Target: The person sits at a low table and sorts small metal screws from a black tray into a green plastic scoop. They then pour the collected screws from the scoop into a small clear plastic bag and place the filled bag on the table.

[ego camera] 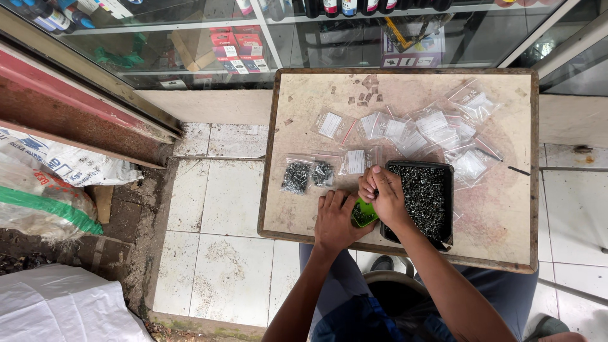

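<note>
Green plastic scoop (pixel 363 214) sits at the table's (pixel 506 253) near edge, beside the black tray (pixel 448 190) of screws; my left hand (pixel 334 220) clasps it. I judge I am portioning screws: right hand (pixel 382 195) pinches some above it. Its long axis I cannot tell. Next move needs an empty bag (pixel 356 161).

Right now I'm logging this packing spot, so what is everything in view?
table: one, beige top, centre
tray of screws: one, black, table front
green scoop: one, between the hands
filled bags: two, clear, left of tray
empty bags: many, clear, table back
sacks: several, white, floor left
display case: one, glass, top
left hand: on scoop
right hand: fist by tray
</note>
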